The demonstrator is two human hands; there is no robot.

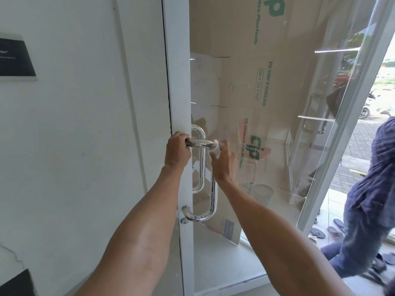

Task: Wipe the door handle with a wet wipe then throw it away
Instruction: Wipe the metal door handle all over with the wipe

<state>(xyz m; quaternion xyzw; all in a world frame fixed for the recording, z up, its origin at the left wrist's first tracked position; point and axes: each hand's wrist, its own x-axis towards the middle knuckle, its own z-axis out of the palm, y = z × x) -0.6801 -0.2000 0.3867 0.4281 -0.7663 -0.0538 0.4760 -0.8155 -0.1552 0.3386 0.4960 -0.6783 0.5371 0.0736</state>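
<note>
Gripping handle (214, 193) by its top arm with left hand (177, 149), curled round the tube near the door frame (177, 82); pinching bunched wipe (216, 148) in right hand (224, 162), pressed on the upper bend just beside the left hand. Judged soft, limp, damp and light: best kept bunched in a pinch and wrapped round the slick, rigid chrome while sliding down.
</note>
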